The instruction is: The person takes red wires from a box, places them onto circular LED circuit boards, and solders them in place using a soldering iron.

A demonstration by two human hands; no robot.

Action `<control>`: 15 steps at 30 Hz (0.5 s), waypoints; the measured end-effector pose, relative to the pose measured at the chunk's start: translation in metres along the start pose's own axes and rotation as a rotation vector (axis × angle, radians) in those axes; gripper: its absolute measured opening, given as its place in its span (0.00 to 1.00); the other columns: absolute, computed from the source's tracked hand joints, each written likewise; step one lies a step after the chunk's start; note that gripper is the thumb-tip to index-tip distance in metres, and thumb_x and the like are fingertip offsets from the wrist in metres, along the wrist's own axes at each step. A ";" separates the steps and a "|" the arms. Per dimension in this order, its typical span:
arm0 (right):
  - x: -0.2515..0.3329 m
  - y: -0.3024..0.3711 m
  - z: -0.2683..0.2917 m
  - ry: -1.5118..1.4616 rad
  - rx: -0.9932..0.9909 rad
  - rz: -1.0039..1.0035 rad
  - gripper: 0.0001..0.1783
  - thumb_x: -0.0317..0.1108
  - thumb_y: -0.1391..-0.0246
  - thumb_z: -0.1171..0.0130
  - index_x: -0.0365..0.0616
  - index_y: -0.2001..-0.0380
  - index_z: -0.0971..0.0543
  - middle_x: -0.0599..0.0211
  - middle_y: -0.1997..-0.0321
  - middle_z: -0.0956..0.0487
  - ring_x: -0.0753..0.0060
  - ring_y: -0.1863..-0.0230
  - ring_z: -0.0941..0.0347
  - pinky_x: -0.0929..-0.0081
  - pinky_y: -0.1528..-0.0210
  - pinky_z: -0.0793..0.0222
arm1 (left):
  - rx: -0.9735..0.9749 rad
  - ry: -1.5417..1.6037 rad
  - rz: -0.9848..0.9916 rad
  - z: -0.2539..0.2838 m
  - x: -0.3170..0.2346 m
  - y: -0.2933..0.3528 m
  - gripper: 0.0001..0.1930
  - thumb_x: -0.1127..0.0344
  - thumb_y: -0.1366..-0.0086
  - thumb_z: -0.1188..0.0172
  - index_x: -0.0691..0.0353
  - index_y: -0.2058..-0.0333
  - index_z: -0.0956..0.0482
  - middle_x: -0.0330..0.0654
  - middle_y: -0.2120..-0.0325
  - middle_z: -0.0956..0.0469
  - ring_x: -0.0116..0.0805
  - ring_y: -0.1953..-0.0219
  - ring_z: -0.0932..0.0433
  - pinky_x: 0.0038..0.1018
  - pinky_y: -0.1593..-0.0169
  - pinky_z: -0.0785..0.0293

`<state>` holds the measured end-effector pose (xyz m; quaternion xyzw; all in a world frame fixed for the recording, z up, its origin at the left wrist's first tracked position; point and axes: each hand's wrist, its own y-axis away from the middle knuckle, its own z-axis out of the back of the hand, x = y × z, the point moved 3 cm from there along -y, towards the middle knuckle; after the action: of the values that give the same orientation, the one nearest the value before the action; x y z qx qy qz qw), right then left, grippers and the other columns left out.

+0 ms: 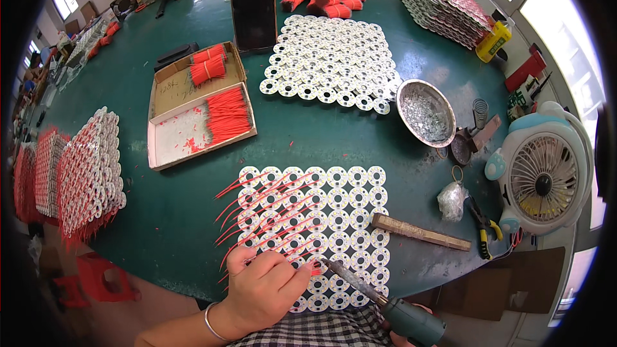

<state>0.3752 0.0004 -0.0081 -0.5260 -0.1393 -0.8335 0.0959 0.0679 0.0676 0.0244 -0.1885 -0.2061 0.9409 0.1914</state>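
Note:
A panel of round white LED boards (339, 220) lies in front of me, with rows of thin red wires (257, 216) across its left part. Low over the panel, my left hand (267, 286) is closed, thumb and fingers pinched on red wire near a board. My right hand (400, 340) grips a green-handled soldering iron (411, 321); the handle and the frame's lower edge hide most of the fingers. The iron's tip meets the panel right beside my left fingertips. Whether the tip touches a joint is too small to tell.
Beyond the panel stand a cardboard box of red wires (154, 132), an upright phone (253, 9), another LED panel (331, 58) and a metal bowl of solder scraps (425, 112). Right: a wooden stick (421, 231), pliers (483, 228), a fan (543, 180). Left: stacked wired panels (93, 173).

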 end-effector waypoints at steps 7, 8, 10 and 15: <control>-0.004 -0.006 -0.001 0.023 0.090 -0.007 0.25 0.29 0.47 0.35 0.34 0.46 0.26 0.52 0.49 0.21 0.55 0.50 0.23 0.61 0.46 0.29 | 0.017 0.005 -0.003 -0.001 0.000 0.002 0.08 0.67 0.50 0.29 0.51 0.69 0.17 0.26 0.78 0.29 0.25 0.71 0.26 0.39 0.54 0.46; -0.003 -0.007 -0.002 0.023 0.092 -0.007 0.25 0.29 0.47 0.35 0.34 0.46 0.26 0.52 0.49 0.21 0.55 0.50 0.23 0.61 0.46 0.29 | 0.024 0.010 -0.001 0.000 0.000 0.001 0.08 0.67 0.50 0.29 0.51 0.69 0.17 0.26 0.78 0.29 0.25 0.71 0.26 0.39 0.54 0.46; -0.004 -0.009 -0.003 0.056 0.083 -0.024 0.24 0.29 0.47 0.36 0.34 0.47 0.25 0.51 0.50 0.20 0.55 0.50 0.23 0.61 0.46 0.29 | 0.030 0.015 0.002 0.000 0.001 0.001 0.08 0.67 0.50 0.29 0.52 0.69 0.17 0.26 0.78 0.29 0.25 0.71 0.26 0.39 0.54 0.46; -0.004 -0.009 -0.004 0.111 0.083 -0.017 0.25 0.29 0.48 0.35 0.33 0.46 0.26 0.51 0.50 0.20 0.56 0.50 0.23 0.61 0.46 0.29 | 0.025 0.064 0.015 -0.003 0.003 0.002 0.09 0.68 0.51 0.29 0.52 0.68 0.17 0.26 0.78 0.29 0.25 0.70 0.25 0.40 0.53 0.46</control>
<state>0.3712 0.0077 -0.0145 -0.4734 -0.1726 -0.8557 0.1182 0.0660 0.0681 0.0199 -0.2175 -0.1867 0.9384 0.1929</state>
